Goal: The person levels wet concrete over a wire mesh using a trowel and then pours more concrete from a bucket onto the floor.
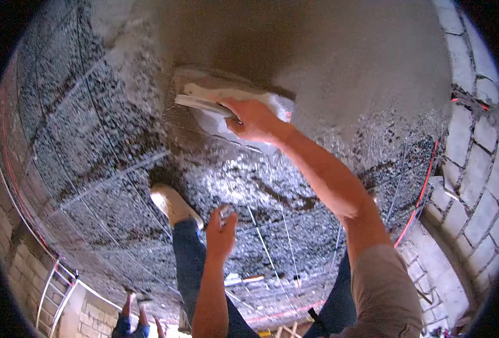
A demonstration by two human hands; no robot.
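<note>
My right hand [255, 121] is wrapped round the handle of a float [215, 96]. The float's broad, mud-smeared blade lies flat on wet grey concrete [368, 62], which is smooth beyond it. Nearer me, the concrete is rough and pebbly, with thin bars or wires across it. My left hand [221, 234] hangs over this rough part, apart from the float. Its fingers are loosely bent and spread, with nothing visible in them. A pale, muddy shoe [173, 204] on my foot stands to the left of that hand.
A block wall [466, 146] runs along the right side. A red line or hose [421, 194] follows the edge there. Another person's legs [134, 321] show at the bottom left, near a ladder [55, 293]. Thin bars [100, 177] cross the rough concrete on the left.
</note>
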